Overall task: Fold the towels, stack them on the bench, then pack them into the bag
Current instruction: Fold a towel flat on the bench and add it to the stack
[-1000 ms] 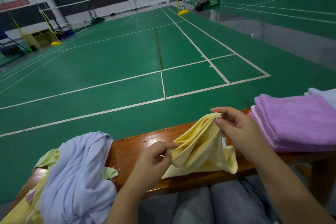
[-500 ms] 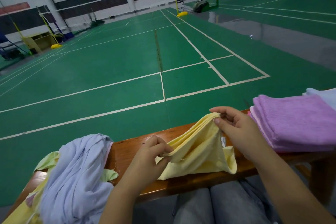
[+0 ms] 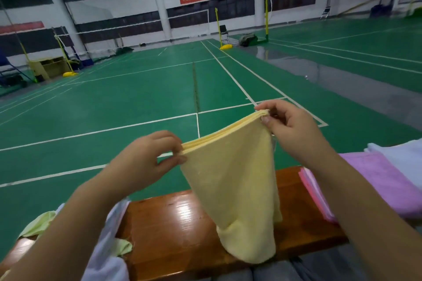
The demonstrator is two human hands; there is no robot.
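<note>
Midway through the folding step, by the look of it. Soft pale-yellow cloth towel [image 3: 230, 180] hangs in the air above the glossy brown wooden bench [image 3: 173, 223], already doubled, several layered edges along its top. Left hand [image 3: 146, 162] pinches one top corner between thumb and fingertips; right hand [image 3: 287, 125] pinches the other, held higher. Towel's lower end sags to about the bench's near edge. Folded purple towel stack [image 3: 383, 185] sits on the bench to the right; loose unfolded towels [image 3: 109, 246] lie at left. Next move probably calls for levelling the corners, then another fold and laying it on the stack.
</note>
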